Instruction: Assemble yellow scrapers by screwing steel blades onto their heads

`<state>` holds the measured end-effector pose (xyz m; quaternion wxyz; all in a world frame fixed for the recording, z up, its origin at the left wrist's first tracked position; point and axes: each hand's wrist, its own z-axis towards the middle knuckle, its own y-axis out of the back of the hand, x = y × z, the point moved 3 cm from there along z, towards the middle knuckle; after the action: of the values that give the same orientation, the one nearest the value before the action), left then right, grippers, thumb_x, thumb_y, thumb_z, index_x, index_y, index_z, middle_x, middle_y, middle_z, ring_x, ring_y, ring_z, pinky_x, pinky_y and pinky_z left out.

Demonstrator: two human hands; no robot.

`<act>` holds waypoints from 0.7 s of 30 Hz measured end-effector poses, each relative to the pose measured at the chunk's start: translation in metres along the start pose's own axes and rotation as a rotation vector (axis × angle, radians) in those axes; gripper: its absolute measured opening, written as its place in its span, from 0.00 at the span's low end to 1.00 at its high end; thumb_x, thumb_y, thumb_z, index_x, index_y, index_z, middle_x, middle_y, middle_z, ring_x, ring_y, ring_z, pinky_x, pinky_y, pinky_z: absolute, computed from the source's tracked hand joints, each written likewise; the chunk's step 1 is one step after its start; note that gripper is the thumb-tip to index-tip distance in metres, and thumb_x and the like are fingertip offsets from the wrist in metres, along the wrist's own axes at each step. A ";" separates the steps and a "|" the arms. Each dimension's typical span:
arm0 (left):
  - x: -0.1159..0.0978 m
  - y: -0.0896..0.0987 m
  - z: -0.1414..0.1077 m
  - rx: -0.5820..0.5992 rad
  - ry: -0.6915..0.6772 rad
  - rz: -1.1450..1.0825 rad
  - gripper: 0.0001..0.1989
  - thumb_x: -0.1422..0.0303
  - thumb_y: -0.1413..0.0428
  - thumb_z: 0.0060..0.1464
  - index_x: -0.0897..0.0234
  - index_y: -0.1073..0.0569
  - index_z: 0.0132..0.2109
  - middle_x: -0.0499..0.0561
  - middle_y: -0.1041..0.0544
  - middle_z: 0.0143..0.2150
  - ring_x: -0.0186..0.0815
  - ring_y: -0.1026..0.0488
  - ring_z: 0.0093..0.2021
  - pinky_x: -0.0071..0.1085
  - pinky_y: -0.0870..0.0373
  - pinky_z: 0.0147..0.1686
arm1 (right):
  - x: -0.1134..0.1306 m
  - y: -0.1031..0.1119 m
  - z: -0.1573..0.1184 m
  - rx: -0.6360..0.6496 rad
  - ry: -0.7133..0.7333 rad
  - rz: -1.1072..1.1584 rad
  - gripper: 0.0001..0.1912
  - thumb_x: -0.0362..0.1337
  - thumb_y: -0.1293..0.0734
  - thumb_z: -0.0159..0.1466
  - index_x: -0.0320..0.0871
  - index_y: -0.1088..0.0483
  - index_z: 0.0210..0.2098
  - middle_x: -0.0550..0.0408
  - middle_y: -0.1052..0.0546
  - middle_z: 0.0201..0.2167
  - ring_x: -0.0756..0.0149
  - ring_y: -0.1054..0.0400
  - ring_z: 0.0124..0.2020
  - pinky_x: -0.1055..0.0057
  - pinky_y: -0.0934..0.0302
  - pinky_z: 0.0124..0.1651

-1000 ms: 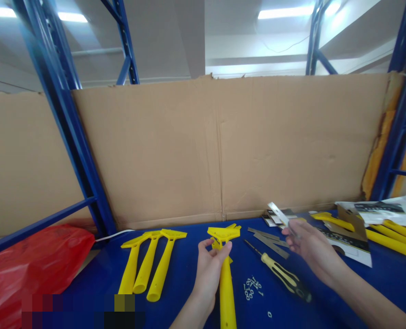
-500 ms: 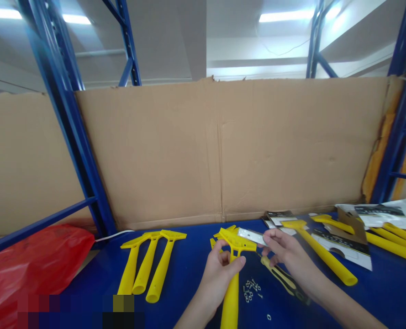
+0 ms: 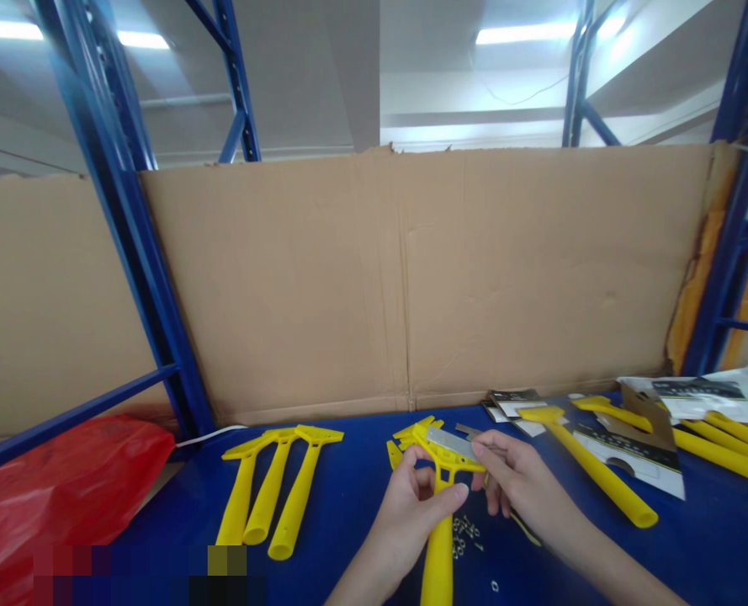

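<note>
A yellow scraper handle (image 3: 437,555) is upright in my left hand (image 3: 411,513), whose fingers and thumb wrap round its neck just below the wide head. My right hand (image 3: 518,475) pinches the right end of a flat metal plate (image 3: 453,443), which lies slantwise against the head of that handle. Below the hands, small screws and nuts (image 3: 465,534) are scattered on the blue table, with a single nut (image 3: 495,586) nearer the front. Small yellow pieces (image 3: 405,438) lie behind the left hand. A screwdriver (image 3: 525,528) is mostly hidden under my right hand.
Three yellow handles (image 3: 298,497) lie on the left of the blue table (image 3: 342,488). A red bag (image 3: 71,497) is at far left. More handles (image 3: 594,471) and black-and-white packaging (image 3: 639,463) lie at the right. Cardboard (image 3: 298,286) stands behind.
The handle and my left hand have shifted slightly right. The plate has come down onto the handle's head, and my right hand has moved with it, covering more of the screwdriver.
</note>
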<state>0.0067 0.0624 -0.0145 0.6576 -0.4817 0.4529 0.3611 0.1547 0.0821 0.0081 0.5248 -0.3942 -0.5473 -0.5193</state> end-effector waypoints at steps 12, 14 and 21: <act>-0.002 -0.003 -0.002 0.007 0.019 -0.013 0.23 0.66 0.34 0.42 0.63 0.37 0.43 0.48 0.23 0.31 0.29 0.29 0.30 0.24 0.41 0.32 | 0.007 0.002 -0.002 -0.078 -0.012 0.068 0.21 0.56 0.36 0.52 0.44 0.36 0.29 0.64 0.32 0.14 0.73 0.36 0.14 0.80 0.48 0.14; -0.002 -0.004 -0.002 0.005 0.018 -0.007 0.24 0.66 0.33 0.41 0.63 0.37 0.42 0.47 0.24 0.30 0.29 0.29 0.30 0.24 0.41 0.31 | 0.007 0.002 -0.002 -0.088 -0.007 0.075 0.21 0.56 0.35 0.52 0.44 0.35 0.29 0.65 0.33 0.14 0.73 0.36 0.14 0.80 0.46 0.14; -0.003 -0.011 -0.006 0.064 0.033 0.040 0.25 0.64 0.33 0.40 0.64 0.37 0.42 0.48 0.25 0.31 0.29 0.29 0.30 0.24 0.40 0.31 | 0.001 -0.004 0.000 -0.052 -0.056 -0.012 0.20 0.53 0.37 0.53 0.42 0.33 0.32 0.62 0.29 0.15 0.75 0.38 0.09 0.81 0.53 0.10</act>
<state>0.0144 0.0538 -0.0085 0.6577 -0.4570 0.4847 0.3516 0.1512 0.0810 0.0082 0.4958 -0.4185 -0.5506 -0.5253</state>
